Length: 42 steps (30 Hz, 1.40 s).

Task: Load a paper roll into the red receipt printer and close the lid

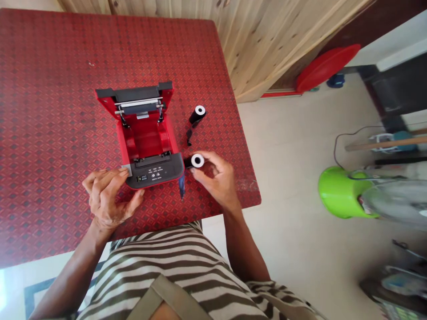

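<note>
A small red printer (pixel 147 133) with a dark front panel sits on the red patterned table (pixel 50 111), its lid swung up and the paper bay bare. My left hand (pixel 108 198) rests against the printer's front left corner, fingers curled on its edge. My right hand (pixel 215 178) pinches a black roll with a white core (pixel 196 161) beside the printer's front right corner; a dark strip (pixel 182 186) hangs down from it. A second black roll with a white core (pixel 197 115) lies on the table behind, a loose tail trailing toward me.
The table's right edge runs close to my right hand. Beyond it lies pale floor with a green bucket (pixel 340 193), a red basin (pixel 325 66) against a wooden wall, cables and blurred clutter at the right.
</note>
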Tool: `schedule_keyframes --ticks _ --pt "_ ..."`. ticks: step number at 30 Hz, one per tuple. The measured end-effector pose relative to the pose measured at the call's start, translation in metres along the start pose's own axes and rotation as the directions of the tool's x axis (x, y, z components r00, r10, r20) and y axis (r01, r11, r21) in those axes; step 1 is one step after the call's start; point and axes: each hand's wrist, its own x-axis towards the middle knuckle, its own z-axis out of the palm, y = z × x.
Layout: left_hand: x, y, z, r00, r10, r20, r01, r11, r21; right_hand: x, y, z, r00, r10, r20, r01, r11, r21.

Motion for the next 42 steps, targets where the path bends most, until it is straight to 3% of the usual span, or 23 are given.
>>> schedule_keyframes --ticks 5,8,11,13,14,17,20,22,30,33,36,39,42 --pt "-0.002 -0.003 0.0 0.999 0.034 0.009 -0.034 0.999 0.011 -0.011 0.009 0.018 0.996 -0.028 0.083 0.035 0.996 -0.079" --pt "-0.003 -0.003 0.0 0.999 0.036 -0.011 -0.035 0.999 0.021 -0.006 0.005 0.001 0.983 -0.022 0.182 0.032 0.998 -0.049" --pt "-0.005 -0.003 -0.003 1.0 0.006 0.015 -0.006 0.999 0.036 0.009 0.006 -0.027 0.957 0.052 0.286 -0.06 0.998 0.02" --pt "-0.006 -0.004 -0.005 0.997 -0.037 0.065 0.034 0.999 0.043 0.03 0.016 -0.039 0.977 0.061 0.204 -0.069 0.997 0.033" --pt "-0.006 -0.005 -0.006 0.996 -0.048 0.07 0.045 0.998 0.045 0.044 0.024 -0.041 0.994 0.039 0.103 -0.041 0.999 0.015" --pt "-0.006 -0.007 -0.005 0.999 -0.008 0.031 0.007 0.999 0.037 0.09 0.054 -0.032 0.996 -0.046 -0.078 0.039 0.995 -0.088" --pt "-0.003 -0.006 -0.001 1.0 0.016 -0.011 -0.016 1.0 0.013 0.125 0.074 -0.013 0.993 -0.119 0.006 0.119 0.982 -0.144" --pt "-0.001 -0.004 0.001 1.0 0.002 -0.014 -0.002 1.0 0.004 0.133 0.076 -0.002 0.987 -0.143 0.07 0.152 0.977 -0.148" --pt "-0.005 -0.01 0.002 0.999 0.041 -0.012 -0.039 0.995 0.091 0.121 0.052 0.013 0.951 -0.218 0.218 0.247 0.962 -0.119" --pt "-0.005 -0.012 0.002 0.997 0.07 -0.016 -0.069 0.996 0.057 0.119 0.042 0.007 0.954 -0.211 0.215 0.24 0.964 -0.118" --pt "-0.004 -0.011 0.003 0.998 0.06 -0.028 -0.059 0.997 0.039 0.113 0.014 -0.008 0.935 -0.296 0.196 0.32 0.942 -0.102" --pt "-0.004 -0.009 0.005 0.999 0.034 -0.04 -0.033 0.999 0.033 0.103 -0.029 -0.022 0.87 -0.447 0.209 0.47 0.879 -0.076" --pt "-0.004 -0.007 0.004 1.0 0.011 -0.023 -0.011 0.999 0.032 0.098 -0.066 -0.018 0.74 -0.578 0.344 0.631 0.774 -0.058"
